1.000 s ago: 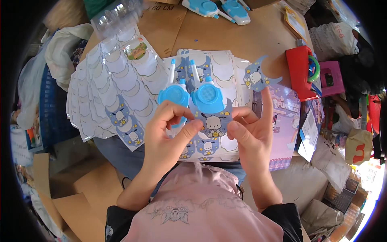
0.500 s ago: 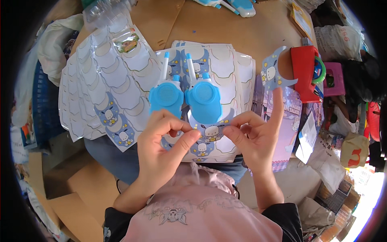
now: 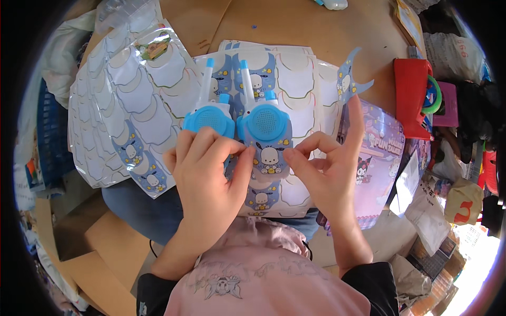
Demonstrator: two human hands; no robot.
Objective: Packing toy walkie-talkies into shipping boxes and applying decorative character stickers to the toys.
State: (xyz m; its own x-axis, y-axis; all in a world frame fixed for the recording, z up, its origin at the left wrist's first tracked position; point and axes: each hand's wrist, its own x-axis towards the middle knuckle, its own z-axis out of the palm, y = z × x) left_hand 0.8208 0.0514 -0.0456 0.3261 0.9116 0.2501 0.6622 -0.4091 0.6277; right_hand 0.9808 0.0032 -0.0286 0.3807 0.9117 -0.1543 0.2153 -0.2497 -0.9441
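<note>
Two toy walkie-talkies, white and light blue with stubby antennas, lie side by side on sticker sheets (image 3: 295,71). Over the lower face of the right walkie-talkie (image 3: 264,122) is a blue sticker (image 3: 269,157) with a white cartoon dog. My left hand (image 3: 213,168) pinches its left edge, thumb and forefinger together, and covers the lower part of the left walkie-talkie (image 3: 212,119). At the opposite edge, the thumb and a finger of my right hand (image 3: 329,171) pinch the sticker. My right forefinger points up with a second, crescent-topped blue sticker (image 3: 345,81) clinging to its tip.
More sticker sheets (image 3: 124,79), mostly peeled, fan out at the left. Purple printed card packaging (image 3: 377,174) lies at the right, beside a red tape dispenser (image 3: 411,100) with a green roll (image 3: 432,95). A brown cardboard surface (image 3: 295,26) stretches behind.
The sticker between my hands has moved up onto the right walkie-talkie's lower face, right below its round grille. Both hands have moved slightly away from me. The sticker on my forefinger has tilted.
</note>
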